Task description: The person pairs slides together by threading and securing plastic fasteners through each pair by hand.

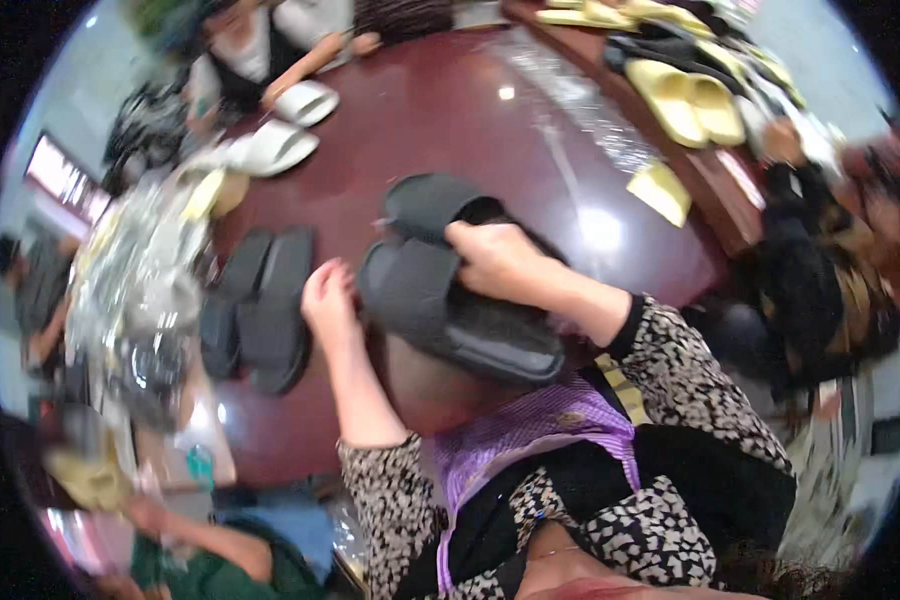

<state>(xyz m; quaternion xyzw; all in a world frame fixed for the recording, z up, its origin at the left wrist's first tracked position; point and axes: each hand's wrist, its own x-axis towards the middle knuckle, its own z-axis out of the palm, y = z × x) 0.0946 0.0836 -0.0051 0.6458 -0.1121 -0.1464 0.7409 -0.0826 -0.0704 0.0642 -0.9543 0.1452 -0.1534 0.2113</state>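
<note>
A pair of black slide slippers (415,283) is tilted over the dark red table in front of me. My right hand (500,262) grips the pair at the inner edges of their straps, fingers wrapped round them. Just left of the pair is my left hand (332,300), raised and apart from it. Its fingers are curled together and a little blurred; whether anything small is between them is hidden. Further left, a second pair of black slide slippers (278,300) lies side by side on the table.
White slippers (275,148) lie at the far left, by another person's arm (305,72). Clear plastic bags (145,285) are heaped along the left edge. Yellow slippers (668,100) and dark ones sit on a ledge at far right, near a yellow piece (660,193) and clear plastic wrap (575,95).
</note>
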